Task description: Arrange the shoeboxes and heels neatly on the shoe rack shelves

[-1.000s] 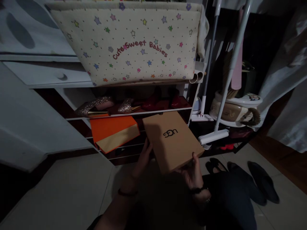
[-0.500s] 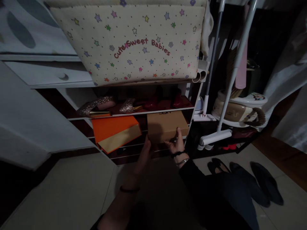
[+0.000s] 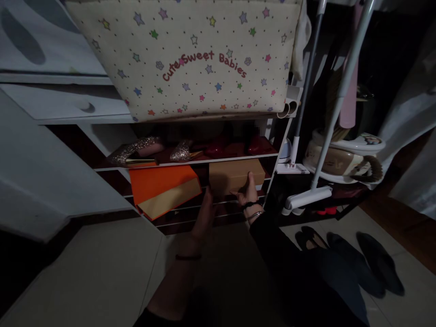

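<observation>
A brown cardboard box (image 3: 230,177) sits on the middle level of the shoe rack, mostly inside it. My right hand (image 3: 248,194) is at its front right, thumb raised against the front face and fingers curled along the lower edge. Beside the lower left corner is my left hand (image 3: 205,210), with straight fingers pointing up; whether its fingertips touch the cardboard is hard to see in the dark. An orange box (image 3: 163,181) with a tan side lies slanted to the left, sticking out past the shelf edge.
Glittery heels (image 3: 138,150) and red shoes (image 3: 218,147) stand on the shelf above. A star-patterned fabric bin (image 3: 204,91) overhangs the rack. A white mop (image 3: 308,197) leans at the right, near a beige pot (image 3: 337,156). Dark shoes (image 3: 379,263) lie on the floor.
The cardboard box has slid deeper into the rack, and the lettering on its top is now out of sight. Both hands have moved slightly forward with it.
</observation>
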`<state>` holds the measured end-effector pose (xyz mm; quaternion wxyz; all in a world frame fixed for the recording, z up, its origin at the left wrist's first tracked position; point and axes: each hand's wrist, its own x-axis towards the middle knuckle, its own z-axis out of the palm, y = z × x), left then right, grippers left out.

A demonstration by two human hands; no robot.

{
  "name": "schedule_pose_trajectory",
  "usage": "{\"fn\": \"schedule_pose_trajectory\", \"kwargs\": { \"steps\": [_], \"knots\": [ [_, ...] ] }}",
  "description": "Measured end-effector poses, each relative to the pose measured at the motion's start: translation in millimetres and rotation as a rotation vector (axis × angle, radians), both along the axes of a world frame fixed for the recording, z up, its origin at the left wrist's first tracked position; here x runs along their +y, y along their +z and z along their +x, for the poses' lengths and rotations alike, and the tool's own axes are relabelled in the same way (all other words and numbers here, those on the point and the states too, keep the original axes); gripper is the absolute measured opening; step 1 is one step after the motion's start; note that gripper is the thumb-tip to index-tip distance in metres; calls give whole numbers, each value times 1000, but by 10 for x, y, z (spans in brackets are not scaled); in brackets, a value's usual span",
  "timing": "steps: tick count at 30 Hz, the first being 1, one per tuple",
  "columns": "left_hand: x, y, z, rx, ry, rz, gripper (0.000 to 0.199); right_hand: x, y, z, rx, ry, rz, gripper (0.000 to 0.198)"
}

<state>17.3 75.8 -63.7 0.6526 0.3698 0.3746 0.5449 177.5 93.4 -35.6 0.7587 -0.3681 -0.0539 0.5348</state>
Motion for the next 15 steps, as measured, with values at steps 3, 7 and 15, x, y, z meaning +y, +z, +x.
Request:
{"fn": "schedule_pose_trajectory", "kwargs": {
  "steps": [3,7,15],
  "knots": [
    [-64,-4,-119,-98,114,-232,29,-138,-169,-104,-48,39,-28,64],
    [-113,-49,-482,-241,302,-515,22,-338,-426,-568,-269,-26,-64,64],
    [-118,70,-1051,-383,447,-422,14,-279,-318,-890,-351,-35,-102,63]
  ]
}}
